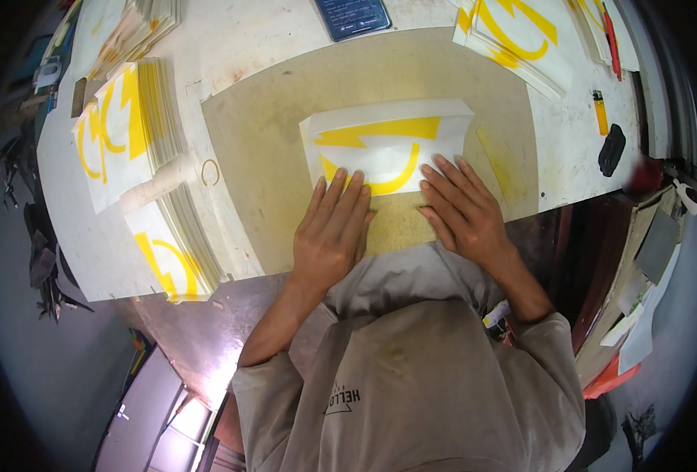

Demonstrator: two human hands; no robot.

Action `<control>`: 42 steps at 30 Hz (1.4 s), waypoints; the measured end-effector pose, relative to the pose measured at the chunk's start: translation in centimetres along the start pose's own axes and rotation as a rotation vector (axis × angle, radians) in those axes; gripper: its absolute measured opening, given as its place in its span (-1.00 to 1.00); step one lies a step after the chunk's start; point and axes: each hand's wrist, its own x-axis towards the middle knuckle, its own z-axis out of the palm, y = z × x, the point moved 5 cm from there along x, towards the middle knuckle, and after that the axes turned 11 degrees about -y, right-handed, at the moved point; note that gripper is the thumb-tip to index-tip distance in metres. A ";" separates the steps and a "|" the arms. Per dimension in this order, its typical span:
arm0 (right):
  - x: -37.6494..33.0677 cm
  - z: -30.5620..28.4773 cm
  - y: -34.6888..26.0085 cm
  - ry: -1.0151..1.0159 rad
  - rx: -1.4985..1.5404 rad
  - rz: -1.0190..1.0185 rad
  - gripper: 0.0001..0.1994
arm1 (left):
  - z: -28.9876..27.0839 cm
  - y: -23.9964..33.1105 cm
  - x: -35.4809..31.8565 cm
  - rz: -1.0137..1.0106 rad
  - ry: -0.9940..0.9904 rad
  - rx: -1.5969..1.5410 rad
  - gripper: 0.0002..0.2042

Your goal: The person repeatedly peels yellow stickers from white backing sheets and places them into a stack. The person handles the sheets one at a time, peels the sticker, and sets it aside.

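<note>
- The left hand (pixel 331 230) lies flat, palm down, fingers straight and close together, their tips pressing the near edge of a white sheet (pixel 388 145). It grips nothing.
- The right hand (pixel 462 208) is flat too, fingers slightly spread, the tips on the sheet's near right edge. It only presses; nothing is held in it.
- The sheet bears yellow cut shapes: a jagged band across the top and a curved arc below. It sits in the middle of a tan board (pixel 285 141), just ahead of both hands, and its right end curls up a little.
- The heels of both hands rest on the board, close to the table's near edge.
- The board lies on a white table (pixel 65 220) that is scuffed and stained.
- To the left stand stacks (pixel 140 118) of the same white-and-yellow sheets, fanned so that their edges show; one more stack (pixel 177 256) sits at the near left corner.
- A rubber band (pixel 210 171) lies on the board's left edge, beside those stacks.
- Another pile (pixel 521 39) of such sheets is at the far right.
- A dark phone (pixel 352 16) lies at the far edge, above the sheet.
- On the right side of the table are a yellow lighter (pixel 601 112) and, just nearer, a small black object (pixel 612 149) that I cannot make out.
- A red pen (pixel 612 43) lies at the far right, beside the pile.
</note>
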 end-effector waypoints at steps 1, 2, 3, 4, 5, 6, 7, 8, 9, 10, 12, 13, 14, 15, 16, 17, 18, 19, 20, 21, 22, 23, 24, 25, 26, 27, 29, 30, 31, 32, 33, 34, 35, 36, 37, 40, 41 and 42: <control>0.0 0.0 0.0 -0.003 0.001 0.000 -0.61 | 0.0 0.0 0.0 0.001 0.004 0.000 -0.65; 0.0 0.0 0.0 -0.002 -0.002 0.001 -0.62 | 0.0 0.0 0.0 0.002 0.008 0.000 -0.65; -0.1 0.1 0.0 -0.003 -0.004 0.001 -0.62 | 0.0 0.0 0.0 0.001 0.012 -0.001 -0.66; -0.1 0.2 0.0 -0.004 -0.007 0.002 -0.62 | 0.0 0.0 0.0 -0.001 0.014 0.001 -0.66; -0.1 0.2 0.0 -0.006 -0.016 0.005 -0.63 | 0.0 -0.1 -0.1 -0.004 0.016 0.003 -0.66; -0.1 0.1 -0.1 -0.008 -0.025 0.010 -0.63 | 0.1 -0.1 0.0 -0.005 0.017 0.004 -0.66; 0.0 0.1 -0.1 -0.010 -0.035 0.015 -0.64 | 0.1 -0.1 0.0 -0.004 0.014 0.000 -0.66; -0.1 0.1 -0.1 -0.011 -0.039 0.021 -0.64 | 0.1 -0.1 -0.1 -0.004 0.012 -0.003 -0.66; -0.1 0.1 0.0 -0.012 -0.042 0.027 -0.64 | 0.1 -0.2 -0.1 -0.003 0.009 -0.006 -0.66; -0.1 0.0 0.0 -0.013 -0.046 0.033 -0.65 | 0.0 -0.3 -0.2 -0.016 -0.007 -0.016 -0.65; -0.6 -0.2 0.5 -0.017 -0.070 0.055 -0.66 | -0.5 -0.9 -0.5 -0.039 -0.037 -0.034 -0.64; -0.8 -0.3 0.7 -0.018 -0.084 0.066 -0.67 | -0.7 -1.3 -0.9 -0.043 -0.031 -0.024 -0.64; -0.8 -0.4 0.6 -0.014 -0.102 0.080 -0.66 | -0.8 -1.8 -1.5 -0.047 -0.025 -0.013 -0.63; -0.8 -0.4 0.3 -0.011 -0.117 0.093 -0.66 | -0.9 -1.9 -1.9 -0.056 -0.021 -0.001 -0.63; -0.6 -0.3 0.1 -0.008 -0.132 0.105 -0.66 | -1.0 -1.9 -1.9 -0.057 -0.016 -0.006 -0.63; 0.0 -0.1 -0.6 -0.003 -0.112 0.087 -0.67 | -1.0 -1.8 -1.9 -0.058 -0.011 -0.010 -0.64; 1.1 0.4 -1.5 0.006 -0.096 0.071 -0.67 | -1.0 -1.8 -1.7 -0.053 -0.005 -0.013 -0.64; 2.0 0.7 -2.4 0.012 -0.083 0.060 -0.68 | -1.0 -1.8 -1.7 -0.056 -0.002 -0.013 -0.64; 2.7 1.6 -3.2 -0.013 -0.052 0.050 -0.68 | -0.9 -1.8 -1.7 -0.058 0.001 -0.013 -0.65; 3.4 2.8 -3.9 -0.039 -0.020 0.037 -0.67 | -0.9 -1.8 -1.8 -0.063 0.005 -0.013 -0.65; 3.6 3.4 -4.2 -0.065 0.012 0.025 -0.67 | -0.8 -1.8 -1.7 -0.056 0.006 -0.014 -0.65; 3.2 3.2 -3.7 -0.063 -0.019 0.046 -0.67 | -0.7 -1.8 -1.7 -0.048 0.006 -0.016 -0.65; 2.5 2.7 -3.0 -0.066 -0.046 0.057 -0.66 | -0.8 -1.9 -1.7 -0.052 0.009 -0.014 -0.66; 1.6 2.3 -2.3 -0.068 -0.070 0.073 -0.66 | -0.7 -1.9 -1.9 -0.059 0.008 -0.026 -0.66; 0.5 1.7 -1.3 -0.063 -0.088 0.102 -0.66 | -0.7 -2.0 -2.1 -0.066 0.006 -0.038 -0.66; -0.7 0.8 -0.2 -0.058 -0.110 0.132 -0.66 | -0.7 -2.0 -2.1 -0.069 0.008 -0.052 -0.66; -1.6 -0.1 0.9 -0.046 -0.132 0.164 -0.66 | -0.7 -1.7 -2.1 -0.080 -0.023 0.037 -0.64; -1.8 -0.2 1.1 -0.043 -0.131 0.171 -0.66 | -0.8 -1.5 -2.0 -0.082 -0.038 0.080 -0.63; -2.0 -0.3 1.2 -0.040 -0.131 0.178 -0.67 | -0.8 -1.1 -1.9 -0.104 -0.025 0.109 -0.59; -2.1 -0.4 1.2 -0.034 -0.134 0.183 -0.67 | -0.6 -0.3 -1.7 -0.128 -0.012 0.137 -0.56; -2.0 -0.4 1.2 -0.031 -0.135 0.181 -0.66 | -0.4 0.5 -1.4 -0.159 0.002 0.168 -0.52; -2.1 -0.3 1.1 -0.028 -0.130 0.178 -0.66 | 0.2 1.4 -0.8 -0.115 -0.046 0.096 -0.48; -2.0 -0.3 1.0 -0.030 -0.135 0.173 -0.66 | 0.9 2.1 0.1 -0.072 -0.092 0.024 -0.44; -1.8 -0.4 0.9 -0.029 -0.143 0.171 -0.66 | 1.6 2.8 0.8 -0.023 -0.139 -0.049 -0.40; -1.6 -0.6 0.8 -0.028 -0.150 0.169 -0.66 | 2.0 3.3 0.8 -0.027 -0.150 -0.055 -0.38; -0.1 -2.6 -0.3 -0.030 -0.115 0.135 -0.67 | 3.0 3.7 0.5 -0.035 -0.173 -0.067 -0.33; 0.9 -3.5 -0.8 0.041 -0.082 0.112 -0.68 | 3.1 3.7 0.5 -0.035 -0.158 -0.063 -0.34; 2.6 -4.5 -1.1 0.114 -0.054 0.092 -0.70 | 3.1 3.7 0.6 -0.030 -0.140 -0.060 -0.36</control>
